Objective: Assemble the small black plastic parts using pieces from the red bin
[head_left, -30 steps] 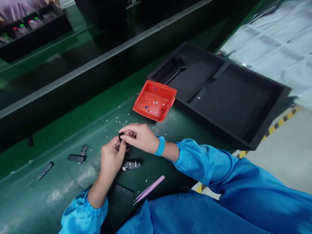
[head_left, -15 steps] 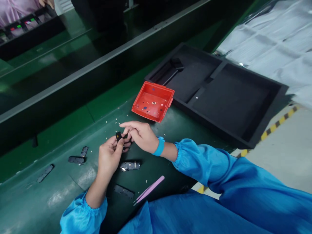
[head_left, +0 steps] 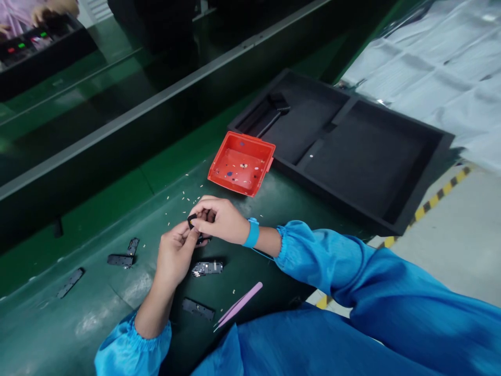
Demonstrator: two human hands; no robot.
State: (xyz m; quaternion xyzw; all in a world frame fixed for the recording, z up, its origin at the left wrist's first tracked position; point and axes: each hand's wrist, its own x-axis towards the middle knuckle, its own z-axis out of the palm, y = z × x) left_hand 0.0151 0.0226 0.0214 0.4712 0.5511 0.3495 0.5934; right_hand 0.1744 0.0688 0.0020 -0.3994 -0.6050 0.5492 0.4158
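A small black part (head_left: pixel 191 220) with a yellow patch is pinched in my left hand (head_left: pixel 175 254), mostly covered by fingers. My right hand (head_left: pixel 224 220), with a blue band at the wrist, closes its thumb and fingers on the same part from the right. Just below the hands lies a black module with a silvery face (head_left: pixel 207 268). Nearer to me are another flat black module (head_left: pixel 198 308) and pink tweezers (head_left: pixel 238 307). Tiny pale pieces (head_left: pixel 183 198) are scattered on the green mat beyond my hands.
A red bin (head_left: pixel 241 164) holding small bits stands beyond my right hand, against a large black two-section tray (head_left: pixel 376 162). More black modules (head_left: pixel 121 259) lie to the left. Across a metal rail (head_left: pixel 164 99), a co-worker's hand (head_left: pixel 43 14) is at a black fixture with lights.
My right hand has turned, and its raised index finger has curled in; thumb and fingers now close over the black part. The view has shifted slightly.
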